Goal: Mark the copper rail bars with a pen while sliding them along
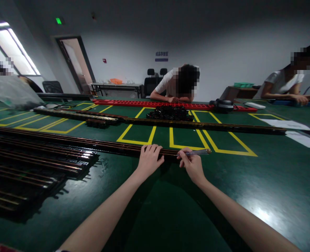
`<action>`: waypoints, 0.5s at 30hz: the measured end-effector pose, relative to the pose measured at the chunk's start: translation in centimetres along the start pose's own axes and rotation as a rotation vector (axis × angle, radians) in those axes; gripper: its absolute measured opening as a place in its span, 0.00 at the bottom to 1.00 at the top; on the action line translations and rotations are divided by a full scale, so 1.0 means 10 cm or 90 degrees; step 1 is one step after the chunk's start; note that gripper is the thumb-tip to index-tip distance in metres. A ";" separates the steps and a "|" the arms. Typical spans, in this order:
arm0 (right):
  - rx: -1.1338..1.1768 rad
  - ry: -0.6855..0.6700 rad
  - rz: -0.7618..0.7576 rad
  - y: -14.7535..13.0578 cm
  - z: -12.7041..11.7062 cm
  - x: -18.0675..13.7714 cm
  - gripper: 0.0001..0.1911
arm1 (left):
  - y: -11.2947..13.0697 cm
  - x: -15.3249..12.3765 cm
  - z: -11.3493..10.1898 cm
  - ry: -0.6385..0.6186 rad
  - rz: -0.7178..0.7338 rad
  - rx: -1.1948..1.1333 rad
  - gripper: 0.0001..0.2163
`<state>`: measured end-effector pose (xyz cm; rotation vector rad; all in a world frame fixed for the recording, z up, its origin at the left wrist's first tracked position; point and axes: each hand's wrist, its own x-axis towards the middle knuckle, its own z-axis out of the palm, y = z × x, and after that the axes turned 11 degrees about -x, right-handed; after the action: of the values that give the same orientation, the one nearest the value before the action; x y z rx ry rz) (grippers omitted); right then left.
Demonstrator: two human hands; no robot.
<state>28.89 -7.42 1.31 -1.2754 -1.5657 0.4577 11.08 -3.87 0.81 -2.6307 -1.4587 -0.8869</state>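
A long black rail [107, 145] with copper-coloured strips lies across the green table. My left hand [150, 159] is over the rail near its right end, fingers bent across the far side and thumb apart on the near side, holding it down. In my right hand [193, 164] is a screwdriver [198, 152] with a clear handle, pinched near its front and lying almost level. Its front points left at the rail's end; whether the tip touches is hidden by the fingers. Several similar black rails [39, 157] lie side by side to the left.
Beyond my hands another long black rail [223, 126] crosses the table, with a pile of black parts [170, 113] behind it. A red slotted strip [134, 103] runs along the far side, where a person leans. Papers [305, 139] lie right; a plastic bag [13, 91] stands left.
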 end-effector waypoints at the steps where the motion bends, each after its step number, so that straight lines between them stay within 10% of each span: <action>1: 0.001 0.000 0.001 0.00 0.00 0.00 0.22 | 0.00 0.00 0.00 -0.001 -0.001 0.000 0.14; 15: 0.011 -0.001 0.009 0.05 0.02 0.00 0.20 | -0.01 0.00 0.00 0.004 0.001 0.004 0.14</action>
<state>28.91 -7.20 0.84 -1.2741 -1.5516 0.4813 11.01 -3.80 0.74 -2.6223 -1.4548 -0.8866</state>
